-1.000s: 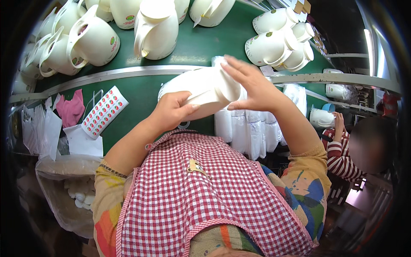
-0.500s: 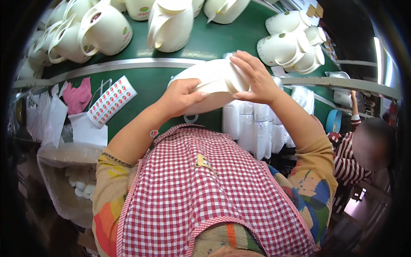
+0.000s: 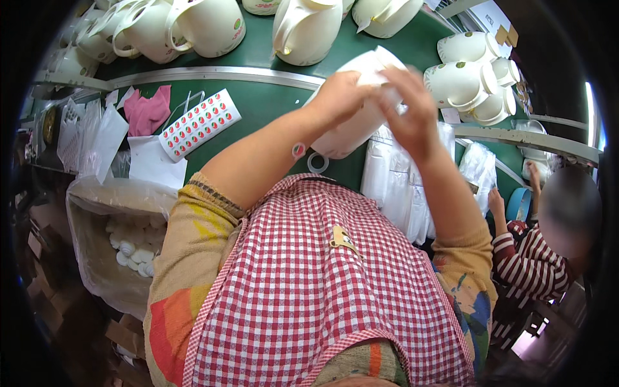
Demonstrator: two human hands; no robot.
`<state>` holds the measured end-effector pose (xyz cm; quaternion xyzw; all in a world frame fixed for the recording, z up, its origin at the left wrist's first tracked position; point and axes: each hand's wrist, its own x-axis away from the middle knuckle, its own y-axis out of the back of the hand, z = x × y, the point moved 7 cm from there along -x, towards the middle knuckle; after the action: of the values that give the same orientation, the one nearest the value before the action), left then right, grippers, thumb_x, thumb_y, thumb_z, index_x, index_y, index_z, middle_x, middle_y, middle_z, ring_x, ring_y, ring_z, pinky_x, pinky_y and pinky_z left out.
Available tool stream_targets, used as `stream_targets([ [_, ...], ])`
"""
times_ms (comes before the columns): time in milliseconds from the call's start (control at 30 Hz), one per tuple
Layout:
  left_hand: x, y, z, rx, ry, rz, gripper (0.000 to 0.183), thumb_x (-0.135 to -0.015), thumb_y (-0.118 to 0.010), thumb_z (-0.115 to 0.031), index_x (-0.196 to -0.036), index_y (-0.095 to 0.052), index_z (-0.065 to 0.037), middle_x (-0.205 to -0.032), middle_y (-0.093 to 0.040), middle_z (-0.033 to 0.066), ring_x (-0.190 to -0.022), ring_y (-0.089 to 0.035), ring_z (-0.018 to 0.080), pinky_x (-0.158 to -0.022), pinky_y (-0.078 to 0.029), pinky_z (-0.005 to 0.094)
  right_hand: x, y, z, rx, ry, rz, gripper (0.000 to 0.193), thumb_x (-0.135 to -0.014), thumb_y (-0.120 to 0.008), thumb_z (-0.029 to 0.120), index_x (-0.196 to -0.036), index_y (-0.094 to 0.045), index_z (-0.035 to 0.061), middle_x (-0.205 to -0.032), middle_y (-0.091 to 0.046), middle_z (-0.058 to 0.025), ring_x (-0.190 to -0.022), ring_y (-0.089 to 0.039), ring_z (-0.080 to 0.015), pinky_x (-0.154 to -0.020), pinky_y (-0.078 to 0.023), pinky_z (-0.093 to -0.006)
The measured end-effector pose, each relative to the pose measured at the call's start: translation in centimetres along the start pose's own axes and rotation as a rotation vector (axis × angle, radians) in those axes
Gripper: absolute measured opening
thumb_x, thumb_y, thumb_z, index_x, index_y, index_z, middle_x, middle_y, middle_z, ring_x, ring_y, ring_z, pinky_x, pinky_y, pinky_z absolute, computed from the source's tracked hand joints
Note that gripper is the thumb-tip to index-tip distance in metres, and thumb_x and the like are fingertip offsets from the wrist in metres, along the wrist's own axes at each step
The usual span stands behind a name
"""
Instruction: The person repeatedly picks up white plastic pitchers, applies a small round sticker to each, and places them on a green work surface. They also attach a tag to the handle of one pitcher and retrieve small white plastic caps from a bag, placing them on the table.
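A white jug (image 3: 345,135) is held tilted above the green table, its narrower end pointing up and away to the right. My left hand (image 3: 342,97) is closed round its near left side. At the upper end, my right hand (image 3: 411,106) has its fingers curled against the jug; they are somewhat blurred, and the two hands hide that part. A pale ring (image 3: 317,162) lies on the table just below the jug's lower end. On my left forearm sticks a small round red-and-green sticker (image 3: 298,150).
Several white jugs (image 3: 213,29) stand along the far side, more at far right (image 3: 461,80). At left lie a sticker sheet (image 3: 200,126), pink cloth (image 3: 147,111) and plastic-lined box (image 3: 106,200) of white parts. Clear bags (image 3: 393,187) lie at right, near a co-worker (image 3: 532,258).
The jug has swung from nearly level to steeply tilted, its right end rising. My left hand has moved right and up; my right hand has turned over the upper end.
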<state>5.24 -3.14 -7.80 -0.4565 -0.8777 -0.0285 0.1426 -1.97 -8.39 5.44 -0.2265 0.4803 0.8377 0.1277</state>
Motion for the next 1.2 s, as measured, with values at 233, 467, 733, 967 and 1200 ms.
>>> stream_targets([
  [233, -0.3, 1.1, -0.9, 0.057, -0.004, -0.190, 0.031, -0.085, -0.058, -0.029, -0.087, -0.060, 0.002, -0.075, -0.062, 0.0104, -0.064, -0.057, 0.0172, -0.059, -0.046, 0.0316, 3.4, -4.4, 8.0, 0.033, 0.120, 0.058, 0.032, -0.071, -0.069, 0.013, -0.102, -0.064, 0.0111, -0.096, -0.059, -0.0041, -0.082, -0.057, -0.0210, -0.073, -0.041, -0.0344],
  [467, -0.9, 0.0, -0.6, 0.047, -0.010, -0.208, 0.029, -0.086, -0.056, -0.027, -0.087, -0.060, 0.001, -0.076, -0.062, 0.0106, -0.065, -0.057, 0.0183, -0.060, -0.047, 0.0319, 4.3, -4.0, 8.1, 0.048, 0.147, 0.000, 0.022, -0.068, -0.069, 0.010, -0.090, -0.065, 0.0122, -0.090, -0.058, -0.0018, -0.079, -0.056, -0.0185, -0.072, -0.039, -0.0336],
  [733, 0.4, -2.4, -2.0, 0.255, 0.050, 0.099, 0.015, -0.091, -0.050, -0.015, -0.094, -0.056, -0.002, -0.081, -0.063, 0.0088, -0.071, -0.059, 0.0162, -0.064, -0.047, 0.0271, 4.5, -3.1, 8.1, -0.098, 0.055, -0.038, 0.012, -0.068, -0.069, 0.007, -0.076, -0.061, 0.0113, -0.083, -0.059, 0.0007, -0.080, -0.056, -0.0182, -0.075, -0.037, -0.0322],
  [967, 0.6, -1.1, -2.2, 0.322, 0.134, 0.064, 0.020, -0.092, -0.049, -0.014, -0.100, -0.054, 0.004, -0.092, -0.064, 0.0151, -0.083, -0.065, 0.0242, -0.079, -0.052, 0.0351, 10.4, 0.9, -3.0, -0.739, -0.811, 0.089, 0.004, -0.083, -0.059, 0.004, -0.085, -0.060, -0.0001, -0.085, -0.061, -0.0040, -0.080, -0.057, -0.0112, -0.074, -0.046, -0.0259],
  [1200, 0.0, -0.9, 1.4, 0.418, 0.268, -0.057, 0.023, -0.093, -0.050, -0.015, -0.108, -0.049, 0.002, -0.101, -0.063, 0.0156, -0.094, -0.064, 0.0260, -0.085, -0.051, 0.0365, 12.7, -5.2, 0.2, -0.606, -0.688, 0.406, 0.007, -0.084, -0.057, 0.006, -0.087, -0.058, -0.0002, -0.108, -0.059, -0.0120, -0.093, -0.060, -0.0157, -0.085, -0.045, -0.0312],
])
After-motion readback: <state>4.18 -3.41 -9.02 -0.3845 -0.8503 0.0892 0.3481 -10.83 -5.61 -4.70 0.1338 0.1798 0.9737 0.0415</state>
